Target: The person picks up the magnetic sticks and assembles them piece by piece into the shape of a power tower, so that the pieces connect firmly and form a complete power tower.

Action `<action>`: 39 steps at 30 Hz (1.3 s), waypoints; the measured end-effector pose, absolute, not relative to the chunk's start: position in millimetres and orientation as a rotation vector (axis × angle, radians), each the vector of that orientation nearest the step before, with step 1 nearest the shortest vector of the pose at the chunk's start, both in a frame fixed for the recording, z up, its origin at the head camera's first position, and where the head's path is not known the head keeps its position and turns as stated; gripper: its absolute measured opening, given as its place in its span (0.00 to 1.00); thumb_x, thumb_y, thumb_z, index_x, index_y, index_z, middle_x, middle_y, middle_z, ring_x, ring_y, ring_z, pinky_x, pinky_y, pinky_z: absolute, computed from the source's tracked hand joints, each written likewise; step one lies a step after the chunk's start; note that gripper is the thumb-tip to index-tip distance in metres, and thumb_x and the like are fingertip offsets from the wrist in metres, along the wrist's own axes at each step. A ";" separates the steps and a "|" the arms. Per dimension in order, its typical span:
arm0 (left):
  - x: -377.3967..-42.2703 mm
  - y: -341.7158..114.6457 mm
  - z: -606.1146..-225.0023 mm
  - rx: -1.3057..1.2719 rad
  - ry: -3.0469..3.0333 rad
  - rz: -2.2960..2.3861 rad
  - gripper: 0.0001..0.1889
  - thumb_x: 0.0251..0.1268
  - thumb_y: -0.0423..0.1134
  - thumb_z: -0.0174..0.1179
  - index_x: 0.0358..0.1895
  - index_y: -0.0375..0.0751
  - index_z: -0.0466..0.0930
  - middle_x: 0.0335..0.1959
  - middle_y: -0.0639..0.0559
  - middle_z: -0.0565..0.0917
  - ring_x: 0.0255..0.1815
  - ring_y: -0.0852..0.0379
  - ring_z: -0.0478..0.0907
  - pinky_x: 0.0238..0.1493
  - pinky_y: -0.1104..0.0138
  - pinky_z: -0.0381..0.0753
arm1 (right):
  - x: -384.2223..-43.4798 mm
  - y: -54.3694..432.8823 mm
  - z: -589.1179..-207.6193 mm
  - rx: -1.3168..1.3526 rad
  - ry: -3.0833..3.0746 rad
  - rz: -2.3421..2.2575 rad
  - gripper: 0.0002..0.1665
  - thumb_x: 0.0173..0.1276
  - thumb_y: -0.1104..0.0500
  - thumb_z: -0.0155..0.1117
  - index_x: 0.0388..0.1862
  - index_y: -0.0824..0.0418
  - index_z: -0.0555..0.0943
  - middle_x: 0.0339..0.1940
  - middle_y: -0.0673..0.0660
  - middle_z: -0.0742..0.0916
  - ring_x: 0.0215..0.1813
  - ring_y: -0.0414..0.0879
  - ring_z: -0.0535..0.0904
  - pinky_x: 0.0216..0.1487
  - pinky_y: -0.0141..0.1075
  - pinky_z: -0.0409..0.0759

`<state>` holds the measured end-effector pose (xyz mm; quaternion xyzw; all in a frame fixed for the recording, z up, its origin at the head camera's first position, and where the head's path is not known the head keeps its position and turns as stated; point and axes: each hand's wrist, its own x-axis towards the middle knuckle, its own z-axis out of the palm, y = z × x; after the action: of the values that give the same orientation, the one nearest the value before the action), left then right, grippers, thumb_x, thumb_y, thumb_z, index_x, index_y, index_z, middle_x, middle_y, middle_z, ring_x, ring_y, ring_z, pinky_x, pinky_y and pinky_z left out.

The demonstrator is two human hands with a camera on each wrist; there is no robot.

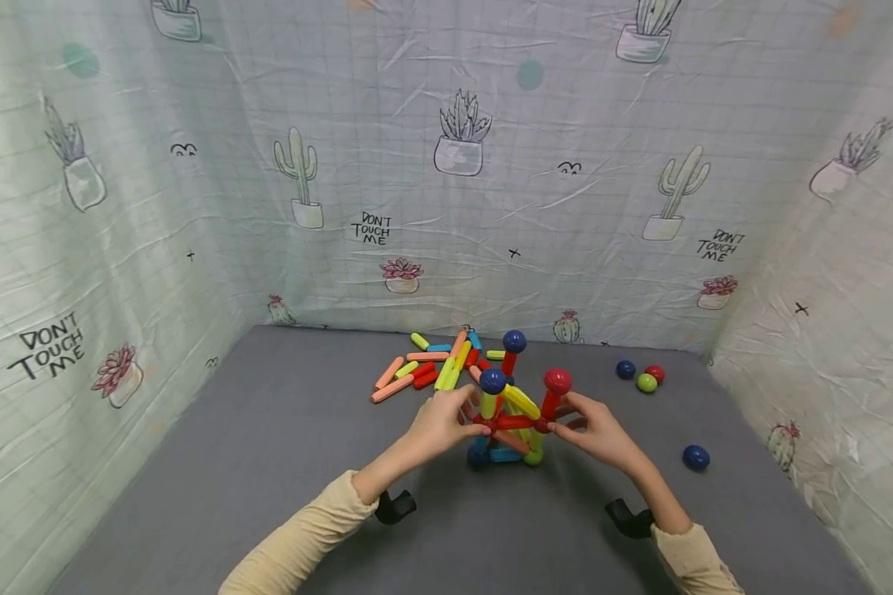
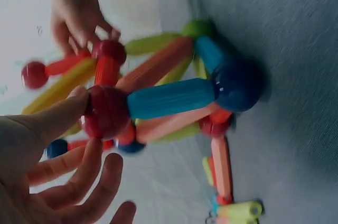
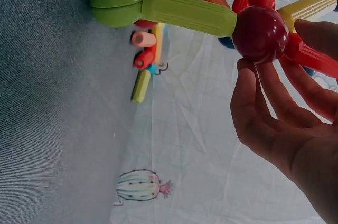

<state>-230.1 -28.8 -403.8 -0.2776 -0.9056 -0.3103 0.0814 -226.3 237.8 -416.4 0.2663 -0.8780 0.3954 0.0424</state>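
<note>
A structure of magnetic rods and balls [image 1: 516, 422] stands upright on the grey table, with blue and green balls at its base. On its near left corner, my left hand [image 1: 439, 421] pinches a dark red ball [image 2: 107, 112] between thumb and fingers; a blue rod [image 2: 171, 98] runs from that ball down to a blue ball [image 2: 238, 84]. At the opposite corner my right hand [image 1: 599, 430] holds another dark red ball [image 3: 260, 34], thumb and fingertips around it. Rods topped by a bright red ball [image 1: 557, 381] and blue balls [image 1: 493, 381] rise above both hands.
Loose coloured rods [image 1: 417, 370] lie in a pile behind and left of the structure. To the right rest a green ball [image 1: 647, 383], a red ball [image 1: 656, 374] and blue balls [image 1: 695, 457]. A cactus-print curtain [image 1: 446, 248] encloses the table's back and sides.
</note>
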 end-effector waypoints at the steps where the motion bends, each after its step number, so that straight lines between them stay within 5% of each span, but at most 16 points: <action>1: -233.7 -29.1 -404.0 -0.807 -2.712 -0.940 0.15 0.47 0.45 0.66 0.36 0.44 0.74 0.26 0.52 0.80 0.22 0.65 0.74 0.22 0.76 0.70 | -225.1 238.4 -416.5 0.830 -2.688 1.225 0.20 0.59 0.60 0.61 0.50 0.64 0.72 0.41 0.62 0.83 0.41 0.52 0.80 0.38 0.37 0.80; 7: -270.0 -36.3 -406.6 -0.840 -2.743 -0.998 0.11 0.53 0.41 0.62 0.40 0.45 0.79 0.30 0.51 0.83 0.25 0.60 0.78 0.24 0.74 0.73 | -213.7 230.7 -417.5 0.943 -2.680 1.324 0.19 0.61 0.59 0.59 0.50 0.63 0.72 0.42 0.61 0.83 0.41 0.46 0.81 0.39 0.33 0.80; 17: -329.2 -37.4 -417.1 -0.959 -2.717 -1.274 0.13 0.59 0.36 0.56 0.48 0.41 0.78 0.37 0.45 0.83 0.38 0.50 0.79 0.38 0.69 0.77 | -206.0 187.3 -425.8 1.037 -2.559 1.532 0.23 0.64 0.60 0.56 0.57 0.66 0.68 0.53 0.66 0.77 0.50 0.63 0.76 0.43 0.37 0.79; 22: -337.6 -39.2 -426.8 -0.966 -2.713 -1.339 0.15 0.61 0.39 0.55 0.51 0.41 0.75 0.40 0.42 0.82 0.40 0.48 0.79 0.41 0.66 0.78 | -202.7 182.5 -421.4 0.996 -2.520 1.512 0.21 0.63 0.63 0.56 0.56 0.65 0.70 0.52 0.65 0.79 0.49 0.54 0.79 0.42 0.32 0.79; 26: -341.3 -47.0 -443.4 -0.823 -2.756 -1.038 0.15 0.59 0.41 0.58 0.47 0.38 0.76 0.39 0.42 0.81 0.37 0.50 0.79 0.33 0.66 0.77 | -197.1 187.4 -400.7 0.905 -2.277 1.415 0.17 0.59 0.73 0.55 0.49 0.69 0.74 0.44 0.68 0.81 0.42 0.40 0.79 0.36 0.30 0.78; 30: -342.3 -53.8 -462.6 -0.802 -2.731 -0.489 0.13 0.53 0.44 0.62 0.34 0.38 0.78 0.28 0.45 0.79 0.26 0.52 0.74 0.23 0.66 0.70 | -199.2 193.9 -377.7 0.721 -2.003 1.337 0.13 0.56 0.79 0.53 0.42 0.77 0.74 0.36 0.72 0.80 0.37 0.37 0.77 0.34 0.25 0.75; 35: -338.0 -51.7 -473.4 -0.754 -2.701 -0.019 0.14 0.48 0.51 0.64 0.28 0.43 0.78 0.25 0.49 0.76 0.23 0.54 0.71 0.21 0.65 0.69 | -212.0 199.2 -367.8 0.491 -2.003 1.430 0.16 0.61 0.74 0.52 0.49 0.77 0.71 0.41 0.70 0.78 0.39 0.35 0.74 0.36 0.21 0.72; 39: -334.4 -43.5 -470.7 -0.684 -2.812 0.052 0.08 0.53 0.42 0.62 0.28 0.41 0.78 0.26 0.47 0.76 0.23 0.53 0.72 0.20 0.64 0.71 | -228.8 209.5 -381.5 0.419 -2.136 1.629 0.20 0.68 0.63 0.48 0.58 0.67 0.66 0.49 0.62 0.76 0.43 0.32 0.73 0.40 0.25 0.74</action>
<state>-334.4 -43.5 -470.7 -0.2344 -0.9641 0.0178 0.1235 -228.8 209.5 -381.5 0.1507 -0.7682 0.5858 0.2099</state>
